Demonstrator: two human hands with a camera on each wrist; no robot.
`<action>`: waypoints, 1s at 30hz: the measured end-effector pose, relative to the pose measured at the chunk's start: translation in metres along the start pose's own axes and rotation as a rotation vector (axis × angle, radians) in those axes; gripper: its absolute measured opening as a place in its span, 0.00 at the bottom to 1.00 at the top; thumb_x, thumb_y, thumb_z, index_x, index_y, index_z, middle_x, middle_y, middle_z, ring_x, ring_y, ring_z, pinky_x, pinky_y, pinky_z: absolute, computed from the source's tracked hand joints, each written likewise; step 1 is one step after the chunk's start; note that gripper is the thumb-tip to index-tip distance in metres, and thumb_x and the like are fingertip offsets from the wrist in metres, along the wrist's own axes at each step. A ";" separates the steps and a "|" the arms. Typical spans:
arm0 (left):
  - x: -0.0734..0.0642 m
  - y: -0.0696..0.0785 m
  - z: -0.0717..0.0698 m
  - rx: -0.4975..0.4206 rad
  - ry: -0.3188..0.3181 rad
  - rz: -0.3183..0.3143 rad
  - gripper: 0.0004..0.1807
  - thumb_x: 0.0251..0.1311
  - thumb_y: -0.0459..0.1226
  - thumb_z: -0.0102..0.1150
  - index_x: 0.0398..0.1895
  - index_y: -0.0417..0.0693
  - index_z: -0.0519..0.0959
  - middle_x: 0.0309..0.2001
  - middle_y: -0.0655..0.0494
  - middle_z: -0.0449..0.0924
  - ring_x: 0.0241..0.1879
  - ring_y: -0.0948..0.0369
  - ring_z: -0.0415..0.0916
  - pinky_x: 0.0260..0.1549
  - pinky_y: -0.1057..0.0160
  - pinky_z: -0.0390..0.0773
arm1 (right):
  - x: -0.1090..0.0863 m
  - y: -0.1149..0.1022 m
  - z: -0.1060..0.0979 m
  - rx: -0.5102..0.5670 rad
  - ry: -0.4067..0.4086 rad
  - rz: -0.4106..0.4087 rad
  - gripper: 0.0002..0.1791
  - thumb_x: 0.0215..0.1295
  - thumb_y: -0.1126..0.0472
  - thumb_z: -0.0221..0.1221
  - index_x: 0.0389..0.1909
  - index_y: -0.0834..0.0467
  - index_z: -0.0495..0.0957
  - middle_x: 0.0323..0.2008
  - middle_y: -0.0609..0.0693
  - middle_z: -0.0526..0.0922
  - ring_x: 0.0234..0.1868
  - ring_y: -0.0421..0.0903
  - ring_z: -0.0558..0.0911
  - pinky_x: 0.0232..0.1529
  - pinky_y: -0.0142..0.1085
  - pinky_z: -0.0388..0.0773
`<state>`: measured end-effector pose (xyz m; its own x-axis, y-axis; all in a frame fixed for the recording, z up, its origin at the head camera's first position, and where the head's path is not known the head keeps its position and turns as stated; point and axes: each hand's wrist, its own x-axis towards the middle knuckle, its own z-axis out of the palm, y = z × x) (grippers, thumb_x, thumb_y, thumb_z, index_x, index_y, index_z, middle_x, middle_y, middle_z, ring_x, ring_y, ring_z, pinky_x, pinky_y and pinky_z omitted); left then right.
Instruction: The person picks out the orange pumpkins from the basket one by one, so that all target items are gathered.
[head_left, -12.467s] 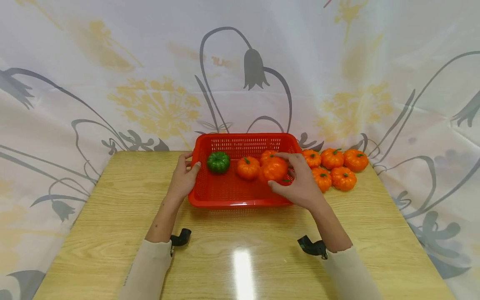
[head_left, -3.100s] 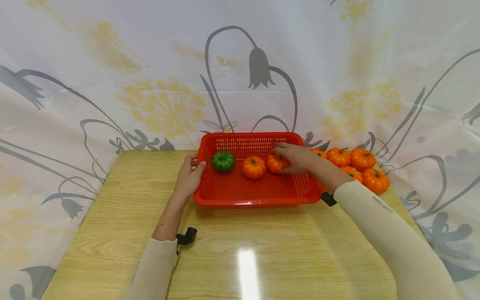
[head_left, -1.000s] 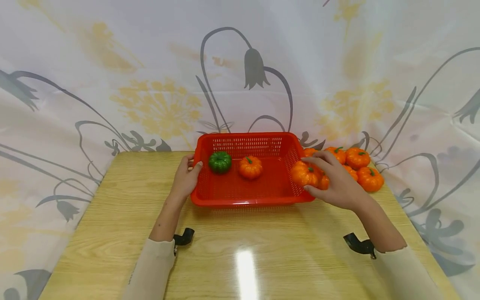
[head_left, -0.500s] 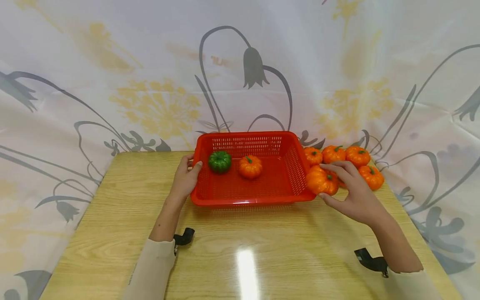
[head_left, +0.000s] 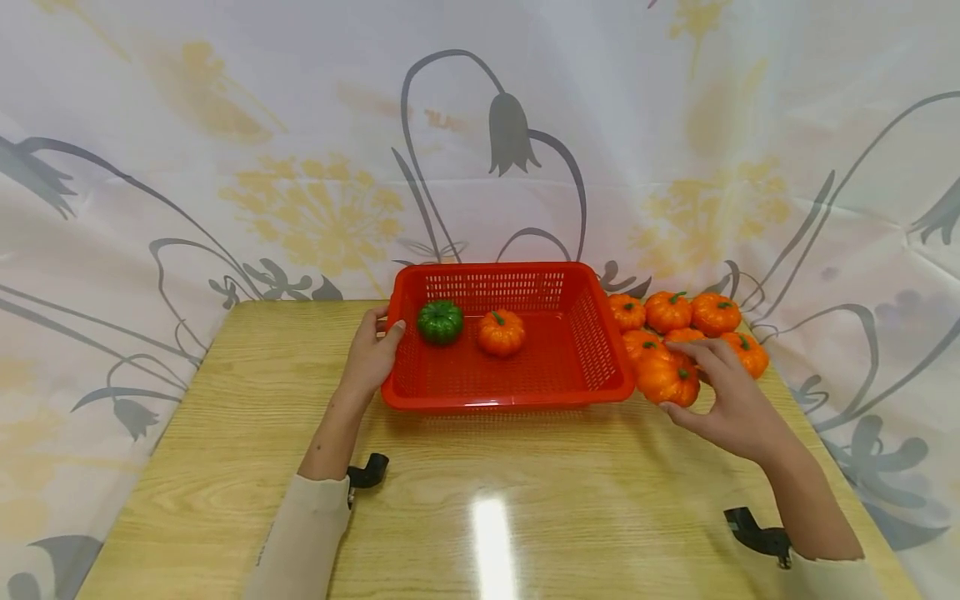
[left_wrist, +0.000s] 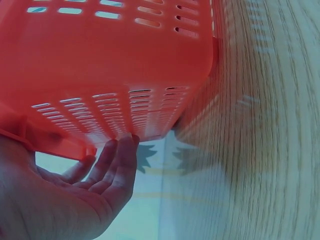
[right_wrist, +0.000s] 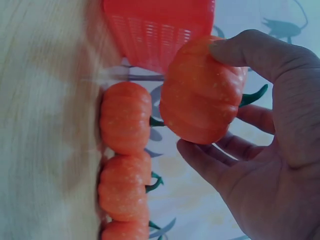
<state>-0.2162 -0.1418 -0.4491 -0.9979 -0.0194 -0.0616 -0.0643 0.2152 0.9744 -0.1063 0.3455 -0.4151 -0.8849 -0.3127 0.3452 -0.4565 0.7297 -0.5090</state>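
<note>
My left hand (head_left: 372, 354) grips the left rim of a red plastic basket (head_left: 510, 403), thumb over the edge; in the left wrist view its fingers (left_wrist: 122, 165) lie against the slotted outer wall. Inside the basket sit a green pumpkin (head_left: 440, 322) and a small orange pumpkin (head_left: 501, 333), stems up. Just right of the basket, my right hand (head_left: 738, 408) holds another orange pumpkin (head_left: 663, 379) between thumb and fingers. The right wrist view shows this pumpkin (right_wrist: 200, 92) raised off the table, its green stem toward the palm.
Several orange pumpkins (head_left: 668, 312) stand in two rows on the wooden table (head_left: 300, 517), right of the basket. One in the front row (head_left: 641, 342) is partly behind the held pumpkin. A flower-printed cloth (head_left: 315, 150) hangs behind the table's back edge.
My right hand has lifted an orange pumpkin out of the basket, over its right rim, and moved right and nearer with it. My left hand stays on the left rim.
</note>
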 end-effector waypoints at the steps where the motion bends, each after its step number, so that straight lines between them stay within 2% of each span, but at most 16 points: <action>1: 0.000 0.000 0.000 0.001 0.001 -0.001 0.28 0.82 0.40 0.49 0.78 0.39 0.62 0.64 0.35 0.71 0.59 0.40 0.78 0.56 0.40 0.83 | -0.001 0.002 0.001 -0.003 -0.012 0.005 0.44 0.53 0.68 0.79 0.71 0.61 0.72 0.58 0.57 0.71 0.56 0.50 0.73 0.59 0.10 0.60; 5: -0.001 0.000 0.000 0.003 -0.001 0.002 0.28 0.82 0.40 0.49 0.78 0.39 0.62 0.64 0.35 0.71 0.59 0.40 0.78 0.56 0.42 0.84 | -0.004 0.010 0.009 0.020 -0.068 0.025 0.44 0.54 0.65 0.80 0.70 0.66 0.69 0.60 0.59 0.71 0.57 0.52 0.73 0.59 0.12 0.62; 8: -0.001 0.000 0.001 -0.004 0.002 0.002 0.28 0.82 0.41 0.49 0.78 0.39 0.62 0.64 0.36 0.71 0.59 0.41 0.77 0.56 0.42 0.83 | -0.006 0.015 0.015 0.035 -0.105 0.052 0.43 0.54 0.63 0.81 0.67 0.67 0.69 0.59 0.58 0.73 0.56 0.51 0.74 0.59 0.16 0.67; 12: -0.001 0.000 0.001 -0.003 0.007 -0.001 0.28 0.82 0.41 0.49 0.78 0.39 0.62 0.64 0.35 0.71 0.59 0.40 0.77 0.57 0.42 0.83 | -0.007 0.020 0.022 0.021 -0.133 0.082 0.41 0.53 0.60 0.82 0.63 0.66 0.70 0.56 0.58 0.75 0.55 0.54 0.76 0.59 0.37 0.79; 15: -0.001 0.001 0.000 0.002 0.007 -0.005 0.28 0.82 0.41 0.49 0.78 0.39 0.62 0.65 0.35 0.71 0.60 0.40 0.77 0.58 0.42 0.82 | -0.006 0.023 0.024 -0.020 -0.129 0.083 0.40 0.50 0.59 0.83 0.60 0.65 0.72 0.54 0.58 0.77 0.53 0.55 0.77 0.54 0.49 0.81; 21: -0.003 0.001 0.001 0.004 0.004 -0.005 0.29 0.82 0.41 0.49 0.79 0.39 0.61 0.65 0.35 0.71 0.61 0.40 0.77 0.59 0.41 0.81 | -0.007 0.025 0.028 -0.072 -0.148 0.119 0.39 0.50 0.56 0.84 0.58 0.65 0.74 0.53 0.59 0.77 0.52 0.55 0.76 0.52 0.51 0.78; 30: -0.003 0.003 0.000 0.002 0.002 0.003 0.28 0.82 0.40 0.49 0.78 0.38 0.61 0.63 0.34 0.71 0.59 0.39 0.77 0.56 0.44 0.83 | -0.005 0.024 0.030 -0.066 -0.174 0.150 0.39 0.53 0.53 0.83 0.59 0.66 0.73 0.54 0.61 0.74 0.53 0.58 0.74 0.54 0.57 0.75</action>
<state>-0.2133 -0.1410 -0.4462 -0.9981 -0.0206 -0.0586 -0.0617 0.2173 0.9742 -0.1157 0.3464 -0.4524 -0.9477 -0.2934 0.1256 -0.3164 0.8122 -0.4901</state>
